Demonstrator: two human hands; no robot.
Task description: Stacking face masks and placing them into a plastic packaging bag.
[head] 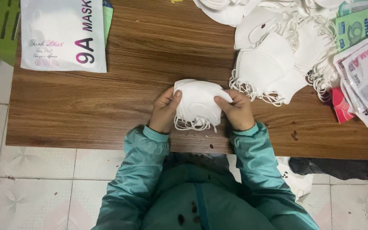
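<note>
A small stack of white folded face masks (pixel 196 102) with dangling ear loops sits between both hands above the brown wooden table (pixel 150 64). My left hand (pixel 165 110) grips the stack's left edge, thumb on top. My right hand (pixel 236 110) pinches its right edge. Both arms wear teal sleeves.
A large heap of loose white masks (pixel 277 55) covers the table's upper right. Printed plastic packets (pixel 365 72) lie at the right edge, beside a red one (pixel 340 106). A white bag of masks (pixel 62 34) rests at the upper left. Tiled floor surrounds the table; a dark cloth (pixel 337 167) lies below the right.
</note>
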